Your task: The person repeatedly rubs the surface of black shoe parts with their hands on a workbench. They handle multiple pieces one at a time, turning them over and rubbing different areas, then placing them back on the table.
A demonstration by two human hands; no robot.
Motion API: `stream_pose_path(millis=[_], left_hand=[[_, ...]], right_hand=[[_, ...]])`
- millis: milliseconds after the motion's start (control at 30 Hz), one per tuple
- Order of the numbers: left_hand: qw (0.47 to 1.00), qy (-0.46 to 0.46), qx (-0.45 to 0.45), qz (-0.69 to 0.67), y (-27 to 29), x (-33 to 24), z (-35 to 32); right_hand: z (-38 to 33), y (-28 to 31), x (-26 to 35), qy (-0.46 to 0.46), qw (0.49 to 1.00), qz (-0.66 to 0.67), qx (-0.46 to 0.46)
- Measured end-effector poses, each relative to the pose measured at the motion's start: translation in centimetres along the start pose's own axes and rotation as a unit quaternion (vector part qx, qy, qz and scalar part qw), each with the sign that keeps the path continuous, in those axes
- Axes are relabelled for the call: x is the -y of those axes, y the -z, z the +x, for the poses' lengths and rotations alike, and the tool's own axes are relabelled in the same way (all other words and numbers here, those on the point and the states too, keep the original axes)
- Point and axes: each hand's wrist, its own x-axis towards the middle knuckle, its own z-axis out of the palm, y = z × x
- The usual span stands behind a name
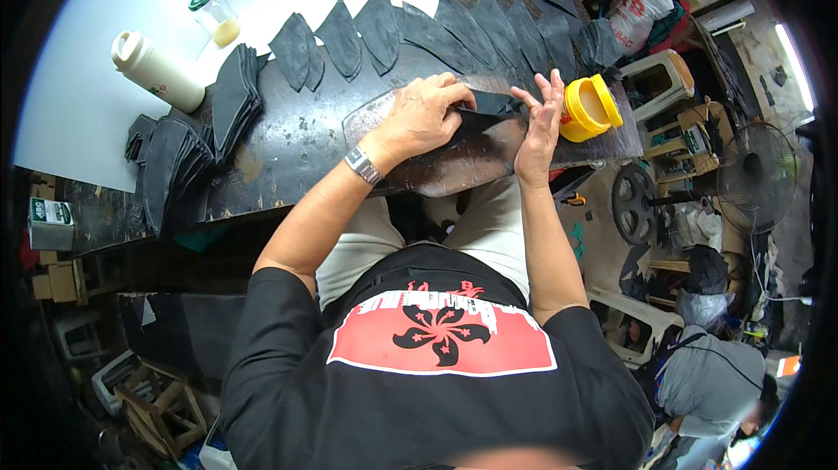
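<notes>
My left hand [425, 114] presses down on a black leather piece [485, 109] lying on a worn, shiny work plate [436, 169] on the dark bench. A metal watch sits on that wrist. My right hand [539, 121] is at the right end of the same piece, fingers spread, fingertips touching its edge. An open yellow glue tub [587, 109] stands just right of my right hand. A row of several leaf-shaped black pieces [377, 32] lies spread along the far side of the bench.
Stacks of black cut pieces [194, 134] lie at the bench's left end. A white bottle [155, 71] and a small green-capped jar [215, 16] rest on a white sheet. A fan [758, 175], stools and clutter fill the right; another person [711, 383] crouches at lower right.
</notes>
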Motion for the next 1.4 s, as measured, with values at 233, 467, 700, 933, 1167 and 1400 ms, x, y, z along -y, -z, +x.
stream_pose_path(millis=[233,467,700,933,1167,1400], left_hand=[[0.991,0.080,0.015,-0.102,0.1,0.3,-0.2],[0.829,0.301,0.024,-0.470,1.5,2.5,0.0],[0.724,0.317,0.011,-0.612,5.5,3.0,-2.6],[0.688,0.333,-0.192,-0.615,8.0,3.8,-1.7],[0.681,0.333,-0.057,-0.650,5.8,5.4,5.2],[0.735,0.345,-0.011,-0.584,-1.2,3.8,14.8]], right_hand=[[-0.8,-0.4,0.6,0.009,1.000,-0.018,0.024],[-0.9,-0.7,1.1,0.015,0.997,-0.039,0.072],[-0.9,-0.6,0.9,0.053,0.993,-0.054,0.089],[-1.8,-0.3,0.7,0.128,0.987,-0.090,0.043],[-3.0,-0.4,0.3,0.049,0.998,0.034,-0.008],[-4.3,0.5,-0.4,0.010,0.992,0.117,-0.050]])
